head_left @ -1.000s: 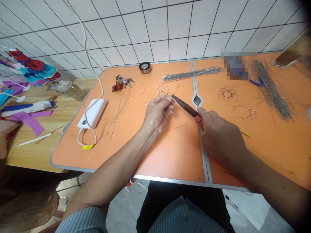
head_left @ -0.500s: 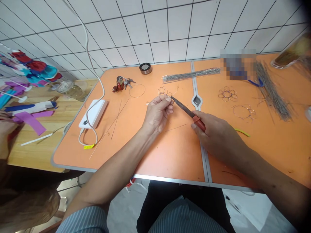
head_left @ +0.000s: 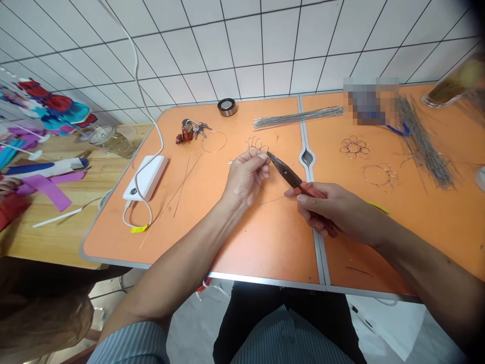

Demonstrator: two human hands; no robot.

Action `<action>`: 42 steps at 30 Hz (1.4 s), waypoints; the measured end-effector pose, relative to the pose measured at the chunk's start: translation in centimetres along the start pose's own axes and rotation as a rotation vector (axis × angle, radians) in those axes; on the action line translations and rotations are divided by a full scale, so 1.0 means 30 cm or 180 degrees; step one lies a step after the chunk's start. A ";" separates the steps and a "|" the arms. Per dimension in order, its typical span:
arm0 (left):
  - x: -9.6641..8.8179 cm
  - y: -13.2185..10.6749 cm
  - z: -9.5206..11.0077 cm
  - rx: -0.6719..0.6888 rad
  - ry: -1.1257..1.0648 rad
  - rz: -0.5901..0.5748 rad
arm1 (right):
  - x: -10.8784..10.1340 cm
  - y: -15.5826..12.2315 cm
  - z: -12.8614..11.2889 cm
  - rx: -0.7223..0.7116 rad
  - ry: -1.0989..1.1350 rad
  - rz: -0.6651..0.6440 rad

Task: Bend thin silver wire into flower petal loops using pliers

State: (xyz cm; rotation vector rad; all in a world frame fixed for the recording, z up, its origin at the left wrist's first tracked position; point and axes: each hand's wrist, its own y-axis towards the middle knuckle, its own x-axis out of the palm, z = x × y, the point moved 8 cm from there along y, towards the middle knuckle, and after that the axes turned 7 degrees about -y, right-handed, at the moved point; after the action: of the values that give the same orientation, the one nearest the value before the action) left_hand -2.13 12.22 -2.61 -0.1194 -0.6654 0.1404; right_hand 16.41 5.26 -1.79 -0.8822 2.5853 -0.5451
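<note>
Left hand (head_left: 244, 177) pinching one looped wire piece (head_left: 254, 144), right hand (head_left: 328, 207) wrapped around one pair of pliers (head_left: 285, 172).
The piece is at the pliers' tips over the table (head_left: 265, 242); rightward lie two looped wire rings (head_left: 348, 147) and two wire bundles (head_left: 297, 118).

Keys (head_left: 196, 130) lie between tape roll (head_left: 227, 108) and white box (head_left: 147, 176).

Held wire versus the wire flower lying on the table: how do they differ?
The held wire is pinched in the left hand, while the flower lies on the table. The pliers have their tips at the held wire; nothing grips the flower. The flower's loops run all round; the held wire shows a row, the hand hiding part. Both are thin wire bent into loops.
</note>
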 end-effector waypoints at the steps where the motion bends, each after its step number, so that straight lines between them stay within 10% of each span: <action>1: 0.000 0.000 0.002 0.0014 0.0029 0.0011 | -0.009 0.003 -0.006 -0.0058 -0.0218 0.0164; 13: 0.000 -0.001 0.003 -0.0093 -0.0008 0.0018 | 0.003 -0.055 -0.101 -0.0689 -0.4432 0.2563; 17: 0.003 0.001 0.011 -0.0043 -0.0138 -0.0011 | -0.012 -0.050 -0.106 -0.0689 -0.3776 0.2312; 27: 0.004 0.005 0.016 0.0132 0.0008 -0.0114 | 0.024 -0.011 -0.033 0.0128 0.0482 -0.0180; 37: -0.007 0.004 0.007 -0.0113 0.0073 0.0123 | -0.018 -0.037 -0.103 -0.0491 -0.3560 0.2358; 42: -0.004 0.007 0.018 0.0015 0.0055 0.0037 | -0.018 -0.013 -0.070 -0.0252 -0.1937 0.1278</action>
State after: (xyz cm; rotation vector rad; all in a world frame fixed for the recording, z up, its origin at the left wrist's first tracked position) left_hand -2.59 12.43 -2.29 -0.1200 -0.6472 0.1519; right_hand 16.08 5.82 0.31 -0.4322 2.1355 -0.0417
